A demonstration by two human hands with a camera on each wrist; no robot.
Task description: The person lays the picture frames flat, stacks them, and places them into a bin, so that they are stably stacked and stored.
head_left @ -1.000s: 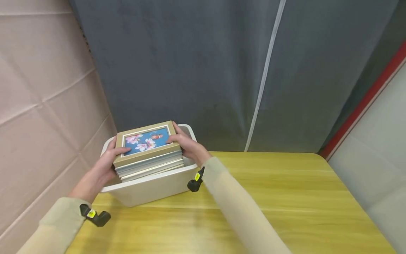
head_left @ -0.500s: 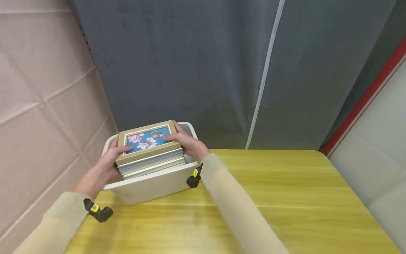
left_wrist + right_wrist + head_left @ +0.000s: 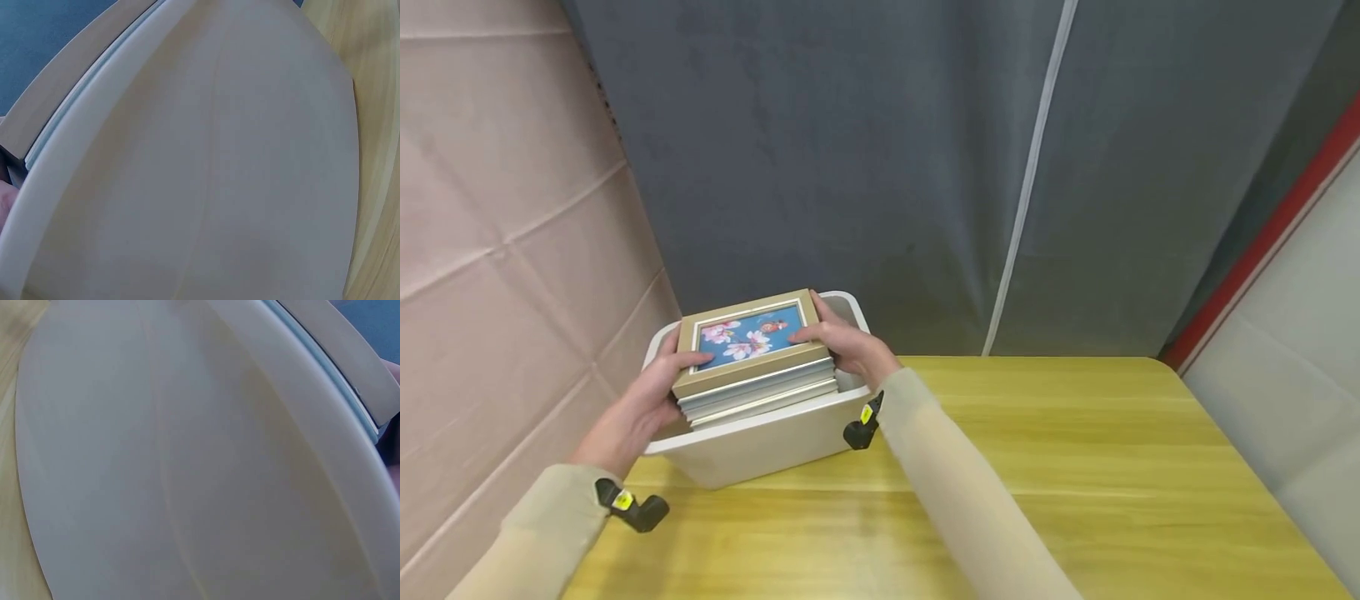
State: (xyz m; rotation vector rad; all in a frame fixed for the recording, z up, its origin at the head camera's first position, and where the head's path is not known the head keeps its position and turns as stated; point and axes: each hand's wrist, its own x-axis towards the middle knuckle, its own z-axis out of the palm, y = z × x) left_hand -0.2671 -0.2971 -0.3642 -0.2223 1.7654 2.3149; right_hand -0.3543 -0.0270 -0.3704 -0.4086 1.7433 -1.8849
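Observation:
A gold-rimmed picture frame (image 3: 747,371) with pink blossoms on blue lies on top of a stack of several pale picture frames (image 3: 760,400). The stack sits in a white plastic bin (image 3: 760,450) and rises above its near rim. My left hand (image 3: 651,387) grips the stack's left side, its thumb over the top frame. At the opposite side my right hand (image 3: 850,346) holds on likewise, thumb on the picture. Both wrist views mostly show the bin's outer wall (image 3: 187,156); the lower fingers are hidden by frames and bin.
The bin stands on a yellow wood-grain table (image 3: 1037,467), towards its back left. A dark grey curtain (image 3: 850,167) hangs behind. To the left rises a pink padded wall (image 3: 512,333), close to the left arm. A white panel with a red edge (image 3: 1262,225) stands at the right.

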